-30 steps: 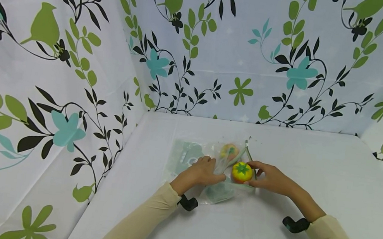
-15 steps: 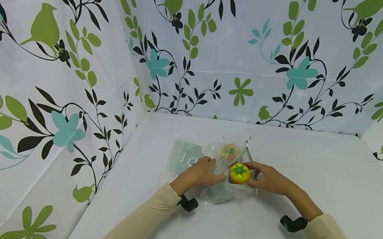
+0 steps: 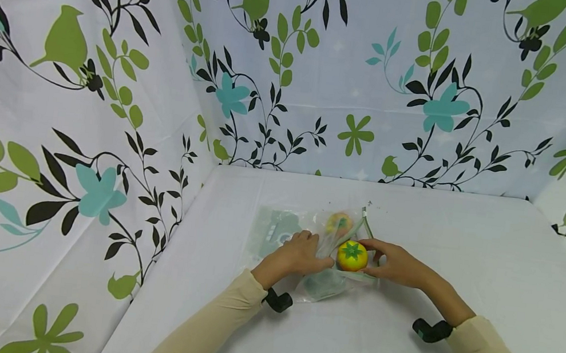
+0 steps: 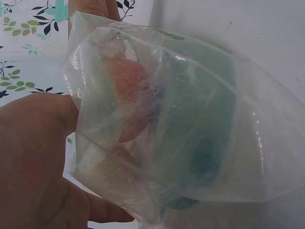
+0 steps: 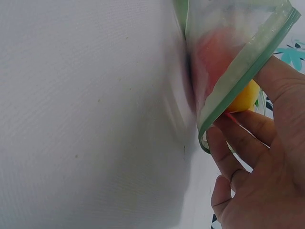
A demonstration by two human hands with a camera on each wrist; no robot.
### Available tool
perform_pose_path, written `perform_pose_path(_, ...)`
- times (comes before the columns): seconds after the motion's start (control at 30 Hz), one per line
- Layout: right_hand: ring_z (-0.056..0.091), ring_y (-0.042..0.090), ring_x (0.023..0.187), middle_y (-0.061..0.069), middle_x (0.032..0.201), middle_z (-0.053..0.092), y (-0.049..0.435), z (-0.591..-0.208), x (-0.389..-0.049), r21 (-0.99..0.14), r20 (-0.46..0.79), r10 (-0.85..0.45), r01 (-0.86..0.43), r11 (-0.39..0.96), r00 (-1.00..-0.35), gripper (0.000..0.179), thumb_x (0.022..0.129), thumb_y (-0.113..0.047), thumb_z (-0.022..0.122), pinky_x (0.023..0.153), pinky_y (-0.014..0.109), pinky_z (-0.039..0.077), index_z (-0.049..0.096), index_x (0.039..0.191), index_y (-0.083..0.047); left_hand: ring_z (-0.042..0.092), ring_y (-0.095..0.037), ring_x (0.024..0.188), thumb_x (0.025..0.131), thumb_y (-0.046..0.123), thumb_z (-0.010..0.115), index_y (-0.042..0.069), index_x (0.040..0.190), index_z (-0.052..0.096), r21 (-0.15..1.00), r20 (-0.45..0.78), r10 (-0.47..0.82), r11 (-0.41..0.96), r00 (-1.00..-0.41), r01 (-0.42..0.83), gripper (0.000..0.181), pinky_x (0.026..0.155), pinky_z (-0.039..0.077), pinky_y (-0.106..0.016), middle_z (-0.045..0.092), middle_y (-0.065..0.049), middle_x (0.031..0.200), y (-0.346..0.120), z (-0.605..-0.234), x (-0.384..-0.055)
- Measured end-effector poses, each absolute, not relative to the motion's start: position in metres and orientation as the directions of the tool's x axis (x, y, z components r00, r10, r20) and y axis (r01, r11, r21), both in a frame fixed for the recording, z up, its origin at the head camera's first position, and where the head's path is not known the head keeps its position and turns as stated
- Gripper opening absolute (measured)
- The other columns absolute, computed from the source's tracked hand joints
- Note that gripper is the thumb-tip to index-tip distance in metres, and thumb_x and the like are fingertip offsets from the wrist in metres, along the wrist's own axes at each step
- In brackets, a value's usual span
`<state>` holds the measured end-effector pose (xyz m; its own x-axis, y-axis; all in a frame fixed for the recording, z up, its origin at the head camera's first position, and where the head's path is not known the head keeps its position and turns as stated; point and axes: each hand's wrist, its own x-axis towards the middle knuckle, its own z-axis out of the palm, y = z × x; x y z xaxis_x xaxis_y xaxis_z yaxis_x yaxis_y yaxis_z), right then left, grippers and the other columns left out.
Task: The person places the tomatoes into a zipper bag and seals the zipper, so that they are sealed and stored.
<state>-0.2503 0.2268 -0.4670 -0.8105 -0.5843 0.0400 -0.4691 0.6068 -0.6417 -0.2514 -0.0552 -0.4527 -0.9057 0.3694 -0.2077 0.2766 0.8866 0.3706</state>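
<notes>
A clear zip bag [image 3: 267, 238] with pale green edging lies on the white table, its mouth facing right. My left hand [image 3: 300, 254] holds the bag near its mouth, fingers and thumb spread across it. At the opening, my right hand [image 3: 395, 263] grips a round yellow fruit [image 3: 352, 256] with a green star-shaped top, like a tomato. Red shows through the plastic on the fruit's lower side [image 5: 214, 55] in the right wrist view. A second red-and-yellow fruit [image 3: 339, 224] sits inside the bag, blurred by the film.
The white table [image 3: 473, 237] spreads around the bag. Patterned cloth [image 3: 324, 77] with birds and leaves hangs behind and along the left side. A black wrist camera [image 3: 277, 301] sits on the left wrist, another black camera [image 3: 431, 331] on the right.
My right hand has shifted slightly left with the yellow fruit, bringing it deeper into the bag's mouth. The left hand and the bag have stayed in place.
</notes>
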Motion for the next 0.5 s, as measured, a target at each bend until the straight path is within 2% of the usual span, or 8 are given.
perform_pose_path(0.37,0.059,0.025,0.103,0.017,0.137,0.067,0.229,-0.458,-0.245,-0.657,0.049,-0.564,-0.452,0.603,-0.825,0.061,0.095,-0.025,0.079,0.079,0.029,0.052,0.056,0.148,-0.004,0.043,-0.035,0.146,0.095,0.063,0.054,0.002,0.156,0.046,0.376,-0.200,0.361,0.887,-0.911,0.269,0.086,0.116,0.041,-0.056,0.043,-0.017,0.161,-0.055,-0.453,-0.252)
perform_pose_path(0.5,0.062,0.024,0.105,0.014,0.127,0.069,0.232,-0.455,-0.239,-0.648,0.059,-0.510,-0.421,0.634,-0.858,0.058,0.097,-0.032,0.077,0.082,0.035,0.054,0.058,0.144,-0.003,0.042,-0.035,0.147,0.096,0.064,0.053,0.002,0.157,0.045,0.381,-0.211,0.358,0.887,-0.910,0.261,0.087,0.117,0.040,-0.057,0.041,-0.018,0.161,-0.055,-0.456,-0.254)
